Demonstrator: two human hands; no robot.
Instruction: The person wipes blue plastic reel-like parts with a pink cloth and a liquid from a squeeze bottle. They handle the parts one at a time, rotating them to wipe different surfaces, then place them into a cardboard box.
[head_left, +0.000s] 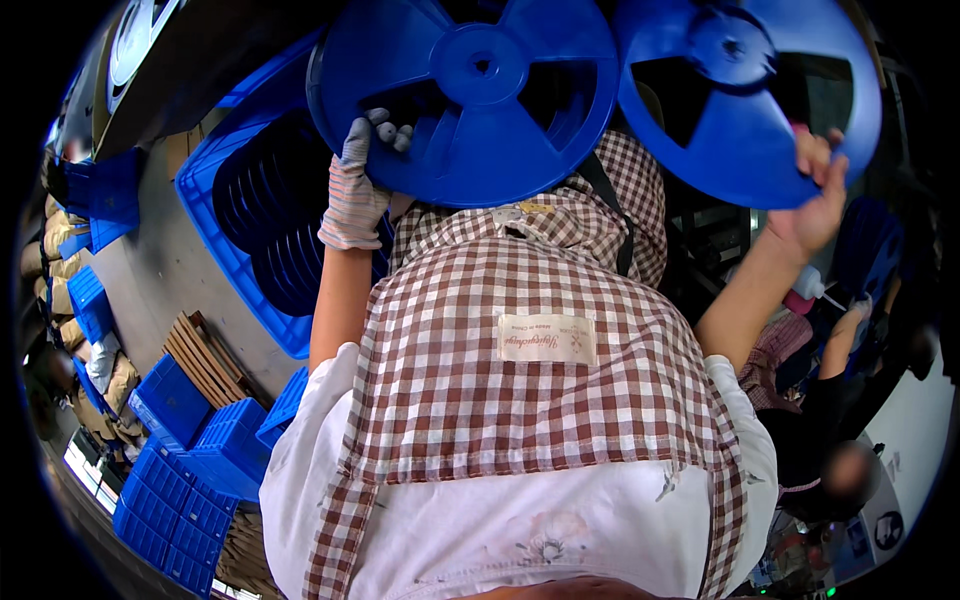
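My left hand (354, 200), in a striped grey-and-pink knit glove, grips the rim of a blue plastic reel (490, 165). Its thumb lies outside the reel, and grey fingertips show through a cut-out. This reel has a round hub with a small centre hole and wide spokes. A second blue reel (712, 135), much like the first, is held up on the right side. My bare right hand (815, 200) closes round its lower right edge, fingers curled over the rim. Both reels run past the top of the picture, side by side with their rims close together.
Left of me stands a blue crate (205, 220) holding several dark discs on edge. Beyond it are stacked blue crates (165, 510), cardboard sheets (205, 355) and brown sacks (120, 385). A co-worker's arm (838, 350) is at the right, near a white bottle (808, 284).
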